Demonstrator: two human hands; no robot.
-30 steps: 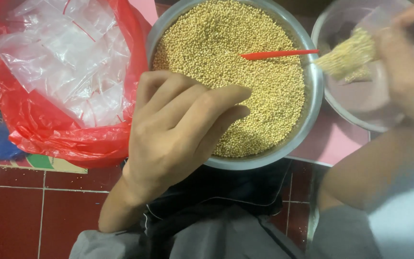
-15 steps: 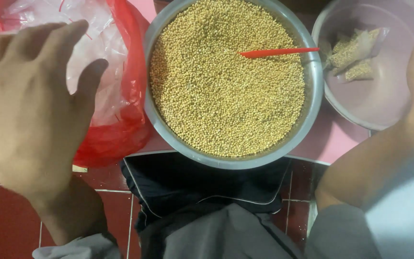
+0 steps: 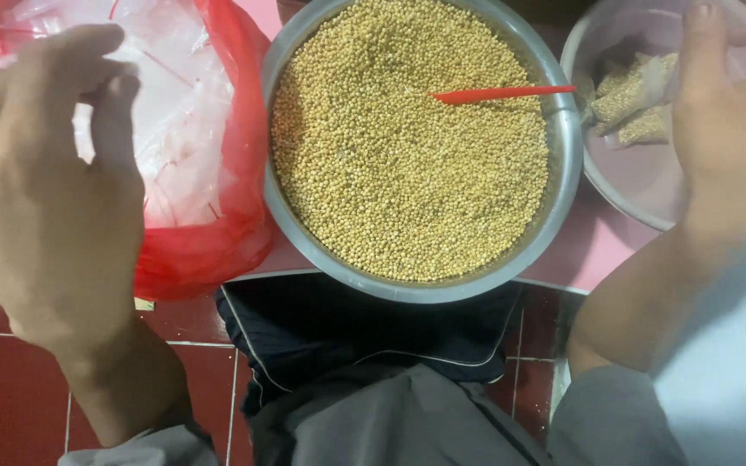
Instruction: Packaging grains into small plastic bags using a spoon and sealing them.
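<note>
Red plastic bag (image 3: pixel 218 233) sits in the upper left of the frame, stuffed with a pile of small clear bags (image 3: pixel 179 112). My left hand (image 3: pixel 49 185) is over it, back of the hand facing the camera, fingers bent down toward the clear bags. Can't tell whether it's actually pinching one, since the fingertips are hidden behind the hand itself.

Dead centre at the top there's a big round metal bowl (image 3: pixel 563 185) filled nearly to the brim with small yellowish beans (image 3: pixel 407 164). A red scoop handle (image 3: pixel 502 92) pokes out of the beans and points to the right, its end resting around the bowl's rim.

Upper right corner has a second, smaller bowl (image 3: pixel 628 185) just beside the big one, with a few little filled packets (image 3: pixel 632 103) of the same beans lying inside. My right hand (image 3: pixel 731 121) hovers over that bowl, fingers loose and spread, not gripping anything I can see.

Both bowls and the bag sit on a pink surface (image 3: pixel 597 250). Bottom of the frame is dark red floor tile (image 3: pixel 10 388) plus my lap in dark clothing.
</note>
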